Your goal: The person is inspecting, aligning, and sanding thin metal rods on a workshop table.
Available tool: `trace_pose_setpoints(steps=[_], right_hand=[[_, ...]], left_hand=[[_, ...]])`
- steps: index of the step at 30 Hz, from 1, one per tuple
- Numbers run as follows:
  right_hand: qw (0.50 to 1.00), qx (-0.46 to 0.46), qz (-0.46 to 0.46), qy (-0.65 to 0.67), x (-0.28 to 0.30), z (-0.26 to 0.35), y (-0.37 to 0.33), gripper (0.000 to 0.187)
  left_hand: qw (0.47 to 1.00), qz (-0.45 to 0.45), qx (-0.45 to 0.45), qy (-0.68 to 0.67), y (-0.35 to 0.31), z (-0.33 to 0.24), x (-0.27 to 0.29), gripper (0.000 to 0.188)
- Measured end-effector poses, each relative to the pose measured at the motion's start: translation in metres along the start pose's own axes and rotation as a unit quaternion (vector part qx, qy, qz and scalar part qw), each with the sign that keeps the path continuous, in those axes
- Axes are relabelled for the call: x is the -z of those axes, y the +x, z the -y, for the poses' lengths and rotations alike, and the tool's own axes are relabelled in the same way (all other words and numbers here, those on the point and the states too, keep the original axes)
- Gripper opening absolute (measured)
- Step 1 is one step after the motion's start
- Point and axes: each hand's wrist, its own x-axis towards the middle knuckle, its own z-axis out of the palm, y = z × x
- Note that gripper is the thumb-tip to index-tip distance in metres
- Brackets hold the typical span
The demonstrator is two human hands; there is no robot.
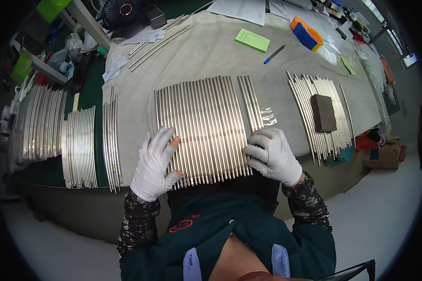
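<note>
L hand (154, 165), white glove w/ cut fingertips, lies flat, fingers spread, on the left edge of the row of metal rods (201, 129). R hand (273, 155), also gloved, fingers curled, presses against the row's right edge; can't tell if it grips any rod. Hands apart, rod row between them, on a cloth-covered table (211, 51). Few loose rods (251, 102) just right of the row. Further right, another rod batch (320, 114) w/ dark block (323, 112) on top. Left: more rod stacks (79, 147). Far back: green notepad (252, 40), blue pen (274, 54).
</note>
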Motion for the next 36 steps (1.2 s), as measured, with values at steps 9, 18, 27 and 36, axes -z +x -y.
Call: trace_pose_setpoints(steps=[9,18,27,36], right_hand=[[1.000,0.017,0.021,0.012,-0.001,0.005,0.006,0.027],[0.998,0.037,0.044,0.003,-0.003,0.014,0.014,0.030],[0.997,0.040,0.061,-0.021,-0.002,0.025,0.021,0.033],[0.994,0.042,0.097,-0.008,-0.001,0.039,0.029,0.032]], left_hand=[[1.000,-0.003,0.000,-0.006,0.000,-0.002,0.001,0.074],[1.000,-0.006,0.003,-0.007,0.001,-0.003,0.002,0.074],[1.000,-0.020,0.001,-0.017,0.000,-0.001,0.000,0.074],[0.999,-0.028,0.005,-0.015,-0.002,0.001,-0.001,0.075]])
